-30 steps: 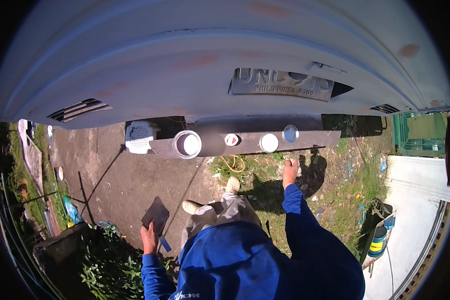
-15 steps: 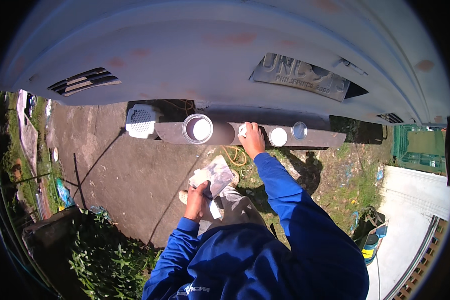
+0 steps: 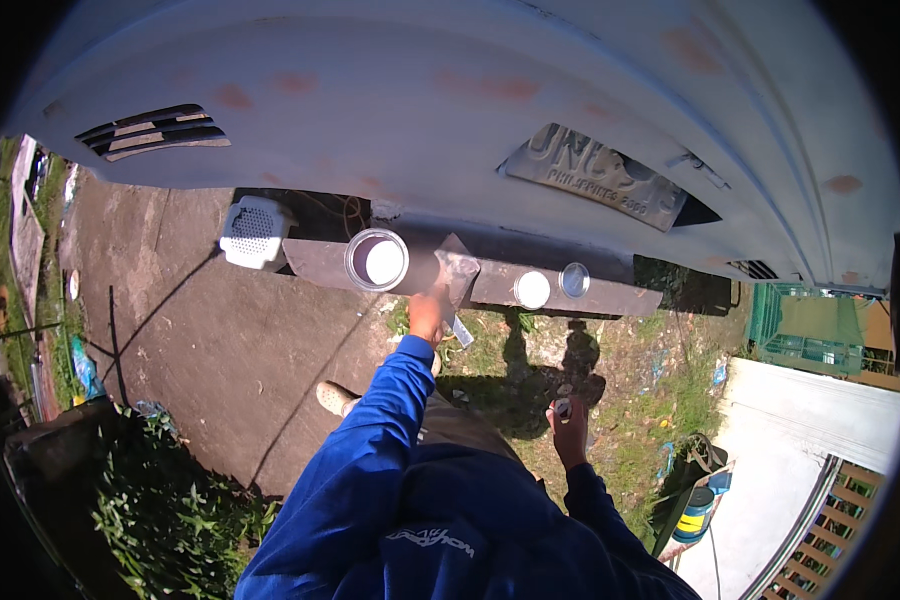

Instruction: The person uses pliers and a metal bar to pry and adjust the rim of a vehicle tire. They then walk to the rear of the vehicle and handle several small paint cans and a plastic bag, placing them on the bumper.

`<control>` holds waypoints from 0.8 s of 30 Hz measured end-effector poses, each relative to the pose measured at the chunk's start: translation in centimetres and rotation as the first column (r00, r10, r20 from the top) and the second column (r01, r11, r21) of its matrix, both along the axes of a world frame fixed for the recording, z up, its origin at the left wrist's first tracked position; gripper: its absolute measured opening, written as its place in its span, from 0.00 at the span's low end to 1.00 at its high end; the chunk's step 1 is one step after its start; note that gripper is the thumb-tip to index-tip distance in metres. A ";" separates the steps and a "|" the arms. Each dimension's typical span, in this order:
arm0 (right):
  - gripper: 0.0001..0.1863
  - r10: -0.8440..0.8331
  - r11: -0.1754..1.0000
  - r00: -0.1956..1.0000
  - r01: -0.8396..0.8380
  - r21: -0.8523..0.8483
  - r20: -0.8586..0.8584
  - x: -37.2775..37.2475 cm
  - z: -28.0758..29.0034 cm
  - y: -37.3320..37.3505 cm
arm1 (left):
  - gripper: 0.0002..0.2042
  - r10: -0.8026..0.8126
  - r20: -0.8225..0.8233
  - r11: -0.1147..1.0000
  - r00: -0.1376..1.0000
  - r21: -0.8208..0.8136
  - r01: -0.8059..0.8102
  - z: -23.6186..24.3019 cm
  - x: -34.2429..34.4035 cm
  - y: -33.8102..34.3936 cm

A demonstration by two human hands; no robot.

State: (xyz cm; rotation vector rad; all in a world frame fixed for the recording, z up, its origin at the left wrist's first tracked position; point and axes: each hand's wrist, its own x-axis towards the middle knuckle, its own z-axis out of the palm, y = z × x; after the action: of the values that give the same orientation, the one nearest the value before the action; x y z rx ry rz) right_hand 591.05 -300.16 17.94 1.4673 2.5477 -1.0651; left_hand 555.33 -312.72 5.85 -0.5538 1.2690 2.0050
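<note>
My left hand (image 3: 427,318) is closed on a thin square plate (image 3: 456,265) and a narrow strip (image 3: 461,331) below it, with the plate over a brown ledge (image 3: 625,296). The ledge carries a large open can (image 3: 376,260) with pale contents, a smaller round white-topped tin (image 3: 531,289) and a clear round lid or container (image 3: 574,280). Down at the right, my right hand (image 3: 569,425) is closed round a small round item (image 3: 564,408), too small to make out clearly.
A grey vehicle panel (image 3: 390,110) with reddish patches and a plate (image 3: 590,175) overhangs the ledge. A white perforated stool (image 3: 255,230) stands left, leafy plants (image 3: 160,500) lower left. At right are a white surface (image 3: 790,410), a blue-and-yellow bucket (image 3: 692,515) and green fencing (image 3: 795,325).
My left hand has risen with the plate to the ledge. My right hand took the small red-and-white item from the ledge and has drawn it down and right.
</note>
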 end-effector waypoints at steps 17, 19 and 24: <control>0.31 0.023 0.980 0.988 -0.053 -0.190 -0.155 -3.4 -1.5 -2.0 | 0.22 -0.761 -0.542 0.578 0.356 -0.816 -0.007 7.6 -0.1 1.7; 0.31 -0.051 0.970 0.982 0.006 -0.243 -0.181 -1.8 -2.3 -2.0 | 0.18 -0.822 -0.546 0.530 0.164 -0.837 -0.135 7.4 -2.2 3.5; 0.34 -0.064 0.976 0.972 0.013 -0.218 -0.225 -0.3 -1.8 -2.7 | 0.18 -0.910 -0.407 0.393 0.081 -0.908 -0.141 4.3 -2.6 4.5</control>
State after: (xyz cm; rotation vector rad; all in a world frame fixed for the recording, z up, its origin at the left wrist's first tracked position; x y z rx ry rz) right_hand 590.72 -302.88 16.15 1.4178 2.4532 -1.5473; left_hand 552.72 -308.24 10.10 1.0239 2.7169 0.7526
